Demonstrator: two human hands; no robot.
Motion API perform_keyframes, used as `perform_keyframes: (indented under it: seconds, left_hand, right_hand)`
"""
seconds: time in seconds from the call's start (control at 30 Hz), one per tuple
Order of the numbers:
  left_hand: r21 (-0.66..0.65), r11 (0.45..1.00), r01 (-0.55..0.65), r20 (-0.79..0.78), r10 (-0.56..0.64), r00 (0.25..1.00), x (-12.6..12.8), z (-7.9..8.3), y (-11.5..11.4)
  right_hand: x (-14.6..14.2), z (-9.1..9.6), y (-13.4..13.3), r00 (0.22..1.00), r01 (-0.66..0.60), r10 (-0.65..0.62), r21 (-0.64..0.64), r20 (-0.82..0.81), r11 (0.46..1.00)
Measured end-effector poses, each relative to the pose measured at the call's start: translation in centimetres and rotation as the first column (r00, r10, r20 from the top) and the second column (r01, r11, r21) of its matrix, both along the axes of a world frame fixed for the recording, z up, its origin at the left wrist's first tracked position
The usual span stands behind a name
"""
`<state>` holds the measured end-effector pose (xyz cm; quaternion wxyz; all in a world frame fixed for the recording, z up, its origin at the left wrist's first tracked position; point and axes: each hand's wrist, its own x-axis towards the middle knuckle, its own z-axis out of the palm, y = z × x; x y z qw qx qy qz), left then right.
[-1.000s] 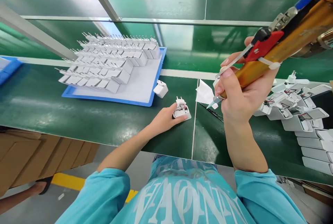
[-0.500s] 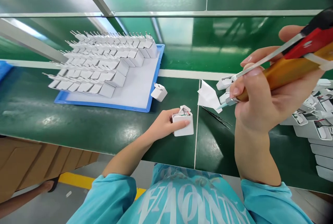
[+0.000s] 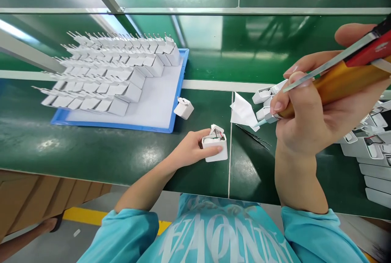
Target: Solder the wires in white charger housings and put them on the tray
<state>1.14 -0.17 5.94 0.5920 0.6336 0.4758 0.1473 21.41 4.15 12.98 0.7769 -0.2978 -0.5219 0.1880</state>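
Glossy dark-green worktop (image 3: 192, 179) spans frame; green back panel (image 3: 201, 67) behind. Grey floor (image 3: 100, 240) with yellow stripe (image 3: 84, 215), brown cardboard boxes (image 3: 27, 200) at lower left. White open plastic housing (image 3: 216, 153) just below frame centre, open end facing top of frame, rim's long axis roughly left-right. Our left hand (image 3: 191, 147) pinches it, thumb on front, fingers partly hidden. Our right hand (image 3: 308, 112), right of frame, closed around amber-barrelled tool (image 3: 339, 83); long axis slants from right edge, pale-blue tip (image 3: 262, 122) pointing lower left.
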Motion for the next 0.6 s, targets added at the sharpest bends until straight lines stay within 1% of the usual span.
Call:
perform_keyframes:
  seconds: [0.07,0.1,0.13,0.17,0.23,0.33,0.4,0.5,0.57,0.6]
  left_hand:
    - [0.149,0.988,0.028,-0.124,-0.009,0.992,0.1,-0.4,0.1]
    - [0.231,0.972,0.046,-0.192,-0.001,0.981,0.2,-0.7,0.2]
    - [0.294,0.954,0.066,-0.250,0.010,0.968,0.2,-1.0,0.3]
    - [0.328,0.941,0.087,-0.291,0.013,0.957,0.2,-1.3,0.5]
    - [0.317,0.941,0.121,-0.326,-0.012,0.945,0.0,-1.6,0.8]
    - [0.235,0.960,0.153,-0.308,-0.076,0.948,-0.2,-1.8,1.4]
    - [0.205,0.969,0.135,-0.255,-0.080,0.964,-0.1,-1.8,1.7]
    - [0.175,0.981,0.080,-0.133,-0.057,0.989,0.1,-2.0,1.9]
    - [0.144,0.985,0.093,-0.074,-0.083,0.994,0.1,-2.2,1.9]
    - [0.135,0.984,0.114,-0.070,-0.105,0.992,0.1,-2.3,2.0]
  right_hand:
    - [0.0,0.0,-0.2,1.000,0.009,-0.009,-0.036,-0.007,0.999]
    - [0.0,0.0,-0.3,1.000,0.005,-0.006,-0.054,-0.014,0.999]
    - [-0.1,0.0,-0.3,1.000,-0.001,0.000,-0.066,-0.022,0.998]
    - [-0.1,0.1,-0.4,1.000,-0.012,0.010,-0.073,-0.026,0.997]
    - [-0.2,0.2,-0.5,0.999,-0.030,0.028,-0.071,-0.031,0.997]
    - [-0.3,0.3,-0.5,0.998,-0.036,0.033,-0.058,-0.047,0.998]
    - [-0.3,0.3,-0.5,0.998,-0.033,0.030,-0.051,-0.056,0.998]
    - [-0.4,0.3,-0.5,0.999,-0.007,0.005,-0.050,-0.036,0.999]
    - [-0.4,0.3,-0.5,1.000,0.015,-0.016,-0.058,-0.019,0.998]
    - [-0.4,0.3,-0.5,1.000,0.023,-0.024,-0.063,-0.013,0.998]
